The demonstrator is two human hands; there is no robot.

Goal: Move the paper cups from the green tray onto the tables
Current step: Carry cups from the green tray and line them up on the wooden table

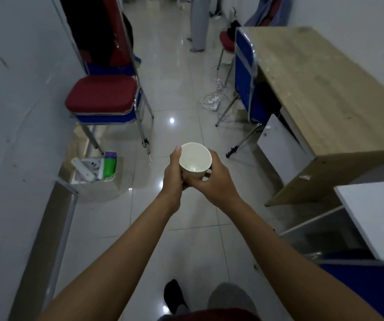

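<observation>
Fingers (177,151) of left hand (173,174) and right hand (214,184) wrap 1 white paper cup (195,158): probably light, crushable, best held gently low.

A wide-angle head-worn camera looks forward and down over the tiled floor (107,228), the left hand (173,176) and right hand (213,184) close below it at frame centre.

Open tiled aisle (181,93) between stacked chairs (103,96) and wooden table (320,89).
</observation>
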